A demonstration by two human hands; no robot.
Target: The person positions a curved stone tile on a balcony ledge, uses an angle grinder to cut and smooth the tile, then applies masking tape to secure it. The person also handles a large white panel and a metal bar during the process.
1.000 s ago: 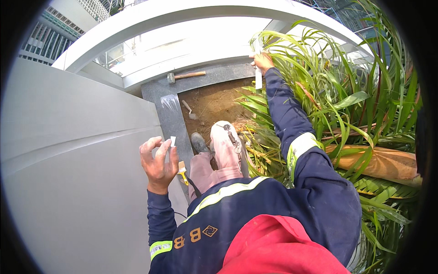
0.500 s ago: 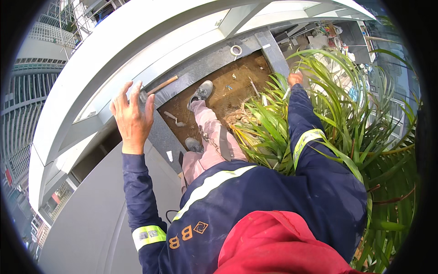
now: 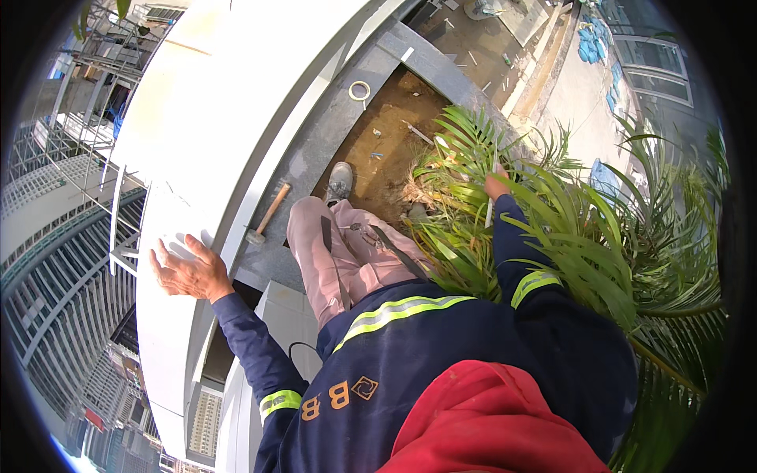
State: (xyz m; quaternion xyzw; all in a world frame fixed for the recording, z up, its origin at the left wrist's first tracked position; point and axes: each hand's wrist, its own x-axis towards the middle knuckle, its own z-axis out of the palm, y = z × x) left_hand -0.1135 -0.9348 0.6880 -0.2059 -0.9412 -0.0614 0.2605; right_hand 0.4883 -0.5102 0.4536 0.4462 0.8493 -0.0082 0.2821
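Observation:
My left hand (image 3: 188, 270) lies on the white curved parapet (image 3: 213, 118) with its fingers spread and nothing in it. Among the palm fronds, my right hand (image 3: 497, 184) is closed around a thin, pale, stick-like piece (image 3: 489, 213); leaves partly cover it, and its kind is unclear. A hammer (image 3: 273, 208) with a wooden handle rests on the grey stone ledge, near my left forearm. Farther along that ledge (image 3: 315, 142) lies a cream roll of tape (image 3: 359, 91).
Green palm plants (image 3: 583, 244) crowd my right side. My shoe (image 3: 340, 181) stands on the brown soil (image 3: 394, 118) inside the stone border, where small scraps lie. Beyond the parapet on the left are buildings and scaffolding (image 3: 87, 94) far below. Blue bags (image 3: 593, 39) lie at the far right.
My left hand has gone from raised in the air to the parapet top. My right hand stays closed among the leaves. The view has turned and I stand closer to the parapet.

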